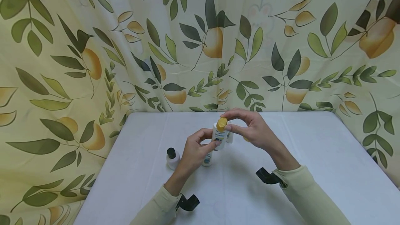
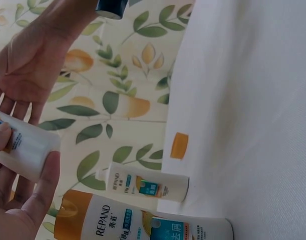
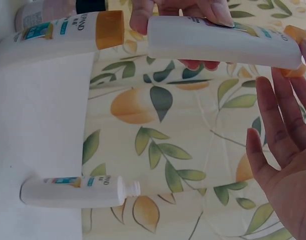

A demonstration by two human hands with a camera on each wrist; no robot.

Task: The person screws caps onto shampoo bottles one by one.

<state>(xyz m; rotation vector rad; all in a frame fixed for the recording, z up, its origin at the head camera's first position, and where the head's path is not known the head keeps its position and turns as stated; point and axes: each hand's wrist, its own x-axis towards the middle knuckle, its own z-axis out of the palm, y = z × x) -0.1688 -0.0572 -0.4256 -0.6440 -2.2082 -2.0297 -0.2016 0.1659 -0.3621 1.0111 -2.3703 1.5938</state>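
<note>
The left hand grips a white bottle low on its body, thumb in front and fingers behind, and holds it off the table and close to upright. At the top of that bottle, the right hand pinches a yellow cap between thumb and fingertip; its other fingers stand loose, clear of the bottle.

The step in hand looks like working the cap at the neck. Whether it is coming off or going on, I cannot tell, nor how firmly it sits. Just beyond the grip stands a bare-necked bottle, with a loose cap lying on the table near it, which makes uncapping the likelier reading.

Below the left hand, and nearer the person, stands a capped bottle; to that hand's left is a dark-topped bottle, outside the grip.

The next move probably calls for the left hand to keep the body steady while the right turns or pulls the cap along the bottle's axis. Squeezing too hard could force the contents out if the neck is open, and a sideways pull could tip the bottle within the grip.
</note>
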